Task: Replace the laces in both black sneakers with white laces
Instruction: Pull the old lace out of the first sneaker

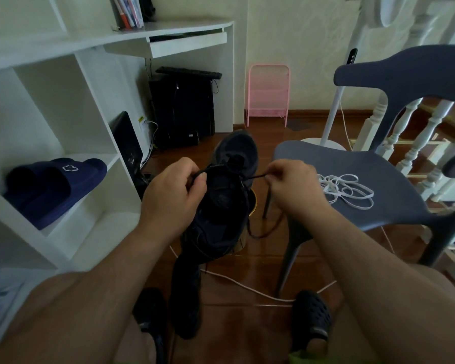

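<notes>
Left hand point(172, 189) pinched the black sneaker point(227, 195) steady by its collar, apparently so right hand point(290, 183) could pinch the black lace point(258, 176) outward; white laces point(346, 190) waited on the chair point(386, 164).

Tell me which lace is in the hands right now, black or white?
The black lace, pinched by the right hand and running to the black sneaker that the left hand steadies. The white laces lie loose on the grey chair seat, untouched.

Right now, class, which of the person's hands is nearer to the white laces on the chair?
Right. The right hand is just beside the white laces on the chair; the left hand is beyond the sneaker, farther away.
</notes>
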The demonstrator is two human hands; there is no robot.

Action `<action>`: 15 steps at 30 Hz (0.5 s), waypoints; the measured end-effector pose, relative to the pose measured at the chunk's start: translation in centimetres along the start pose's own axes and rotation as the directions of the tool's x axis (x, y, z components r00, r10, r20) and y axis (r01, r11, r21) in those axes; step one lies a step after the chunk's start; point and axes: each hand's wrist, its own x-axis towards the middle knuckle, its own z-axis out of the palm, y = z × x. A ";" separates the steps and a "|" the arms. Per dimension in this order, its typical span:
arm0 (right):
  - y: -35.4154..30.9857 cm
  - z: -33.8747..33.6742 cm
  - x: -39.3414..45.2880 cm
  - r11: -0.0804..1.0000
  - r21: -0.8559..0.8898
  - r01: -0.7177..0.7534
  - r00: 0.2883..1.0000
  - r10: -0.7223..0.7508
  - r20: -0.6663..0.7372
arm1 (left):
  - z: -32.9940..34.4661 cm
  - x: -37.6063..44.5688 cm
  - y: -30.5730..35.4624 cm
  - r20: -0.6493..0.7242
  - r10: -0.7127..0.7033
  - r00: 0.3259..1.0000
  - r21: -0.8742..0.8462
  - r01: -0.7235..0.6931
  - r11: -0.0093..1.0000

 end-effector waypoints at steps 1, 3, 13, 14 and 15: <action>0.7 -0.5 0.3 0.996 -0.020 -0.084 0.996 0.084 -0.009 | -0.1 0.0 0.0 -0.010 -0.002 1.000 0.001 0.002 1.000; 2.0 -1.0 0.6 0.971 -0.051 -0.234 0.972 0.235 0.020 | -0.3 0.0 -0.1 -0.029 -0.004 1.000 0.001 0.004 1.000; -1.7 0.3 -1.4 0.987 0.068 0.144 0.986 -0.137 -0.097 | -0.1 0.0 0.1 -0.020 -0.030 0.999 -0.029 0.030 0.999; -2.4 0.5 -1.7 0.970 0.113 0.214 0.973 -0.201 -0.115 | 0.0 -0.1 0.1 -0.008 -0.025 1.000 -0.023 0.025 0.999; -2.9 0.7 -1.8 0.955 0.137 0.265 0.961 -0.248 -0.125 | 0.1 -0.1 0.2 0.004 -0.017 1.000 -0.014 0.017 1.000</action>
